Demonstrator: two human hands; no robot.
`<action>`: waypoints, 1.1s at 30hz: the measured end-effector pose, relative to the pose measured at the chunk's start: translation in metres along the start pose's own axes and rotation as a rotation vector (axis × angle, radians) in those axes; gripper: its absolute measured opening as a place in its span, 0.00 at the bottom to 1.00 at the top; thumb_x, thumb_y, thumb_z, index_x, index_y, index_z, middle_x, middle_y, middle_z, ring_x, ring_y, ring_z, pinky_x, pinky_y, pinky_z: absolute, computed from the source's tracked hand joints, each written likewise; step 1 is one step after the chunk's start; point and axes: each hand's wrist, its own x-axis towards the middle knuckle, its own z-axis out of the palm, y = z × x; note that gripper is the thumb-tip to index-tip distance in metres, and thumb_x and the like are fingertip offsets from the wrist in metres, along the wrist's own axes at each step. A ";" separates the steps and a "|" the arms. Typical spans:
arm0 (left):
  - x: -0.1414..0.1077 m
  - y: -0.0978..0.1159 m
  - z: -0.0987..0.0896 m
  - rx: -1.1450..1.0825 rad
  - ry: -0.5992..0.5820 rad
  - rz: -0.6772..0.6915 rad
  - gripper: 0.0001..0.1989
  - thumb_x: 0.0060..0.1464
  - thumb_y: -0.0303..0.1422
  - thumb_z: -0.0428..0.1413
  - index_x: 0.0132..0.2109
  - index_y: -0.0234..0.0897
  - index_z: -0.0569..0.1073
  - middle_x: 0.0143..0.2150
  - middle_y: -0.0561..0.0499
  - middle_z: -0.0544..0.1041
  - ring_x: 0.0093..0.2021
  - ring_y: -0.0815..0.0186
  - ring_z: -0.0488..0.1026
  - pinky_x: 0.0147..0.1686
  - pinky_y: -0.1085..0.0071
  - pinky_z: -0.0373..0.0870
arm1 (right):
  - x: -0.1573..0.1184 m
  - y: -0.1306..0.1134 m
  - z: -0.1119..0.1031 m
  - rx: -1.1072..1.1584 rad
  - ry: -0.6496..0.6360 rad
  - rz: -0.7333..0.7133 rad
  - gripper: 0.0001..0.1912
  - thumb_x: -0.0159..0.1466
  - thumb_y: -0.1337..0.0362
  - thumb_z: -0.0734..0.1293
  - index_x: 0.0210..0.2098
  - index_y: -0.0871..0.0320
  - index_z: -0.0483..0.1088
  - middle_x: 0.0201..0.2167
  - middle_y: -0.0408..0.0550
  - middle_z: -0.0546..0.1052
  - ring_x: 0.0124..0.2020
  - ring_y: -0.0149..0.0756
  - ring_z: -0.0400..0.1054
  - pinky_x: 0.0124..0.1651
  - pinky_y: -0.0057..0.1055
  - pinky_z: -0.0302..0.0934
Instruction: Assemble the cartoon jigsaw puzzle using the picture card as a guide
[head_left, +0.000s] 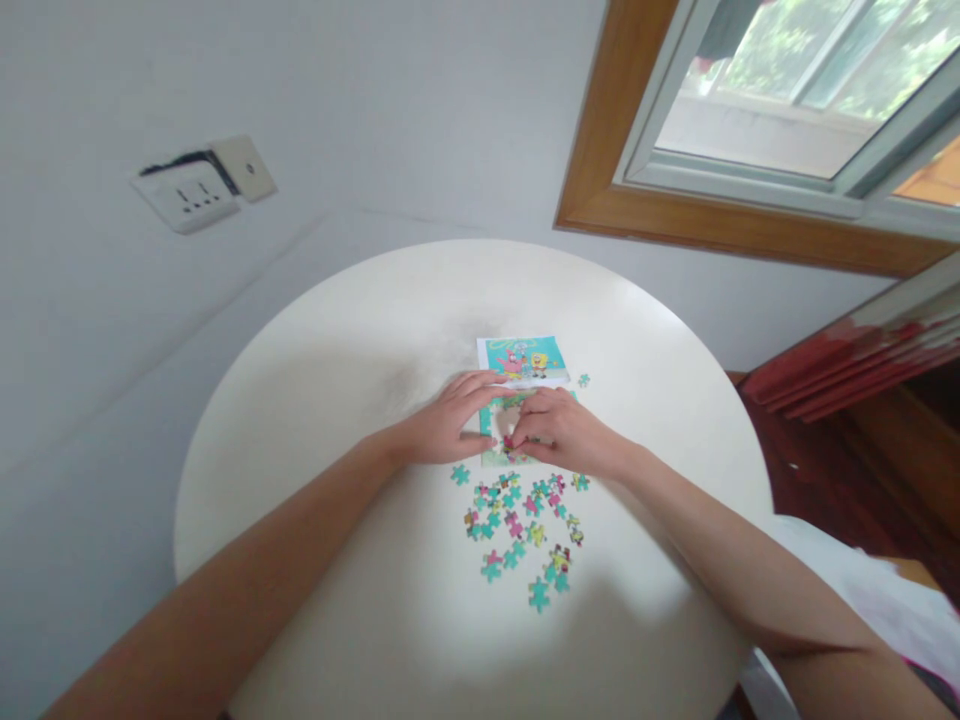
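A partly assembled jigsaw puzzle (pixel 487 455) lies flat on the white table, with a pale gap in its middle. My left hand (pixel 442 420) rests at its left side, fingers stretched over the top edge and thumb along the lower left. Over the right part of the puzzle, my right hand (pixel 562 430) pinches a small pink puzzle piece (pixel 508 442) at the inner gap; its fingers partly cover it. Just beyond the puzzle sits a picture card (pixel 525 358) showing cartoon figures on turquoise. Loose puzzle pieces (pixel 514 524) are scattered on the near side, turquoise, pink and yellow.
The round white table (pixel 337 330) stands against a pale wall with a socket (pixel 187 195). One turquoise piece (pixel 583 380) lies right of the card. A wood-framed window (pixel 750 220) is at upper right, with a red curtain (pixel 840 365) below it.
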 end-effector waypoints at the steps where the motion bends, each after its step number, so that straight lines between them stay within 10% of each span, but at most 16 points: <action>1: 0.000 0.000 0.000 -0.001 -0.002 0.001 0.31 0.54 0.36 0.57 0.63 0.40 0.59 0.63 0.40 0.60 0.66 0.52 0.53 0.65 0.51 0.51 | -0.001 0.002 -0.003 0.012 0.012 0.004 0.05 0.63 0.62 0.68 0.35 0.54 0.77 0.34 0.46 0.75 0.40 0.37 0.65 0.46 0.33 0.53; 18: 0.000 0.002 -0.003 0.014 -0.051 -0.003 0.33 0.51 0.34 0.59 0.63 0.41 0.59 0.66 0.41 0.56 0.67 0.51 0.50 0.66 0.50 0.49 | -0.011 0.009 -0.038 0.050 -0.139 0.071 0.07 0.62 0.62 0.68 0.31 0.58 0.76 0.29 0.46 0.75 0.35 0.32 0.66 0.44 0.31 0.57; 27: 0.001 0.005 -0.006 -0.005 -0.059 -0.002 0.33 0.47 0.28 0.55 0.62 0.40 0.60 0.65 0.41 0.57 0.67 0.51 0.51 0.66 0.51 0.50 | -0.041 0.017 -0.074 -0.039 -0.488 0.664 0.07 0.56 0.63 0.67 0.32 0.56 0.77 0.28 0.43 0.77 0.28 0.32 0.68 0.30 0.27 0.55; 33: 0.002 0.007 -0.007 -0.004 -0.068 -0.023 0.34 0.45 0.26 0.53 0.61 0.41 0.61 0.65 0.43 0.57 0.66 0.52 0.51 0.65 0.51 0.50 | -0.038 0.010 -0.068 -0.004 -0.597 0.769 0.07 0.54 0.61 0.67 0.28 0.57 0.76 0.26 0.43 0.78 0.27 0.32 0.70 0.27 0.26 0.54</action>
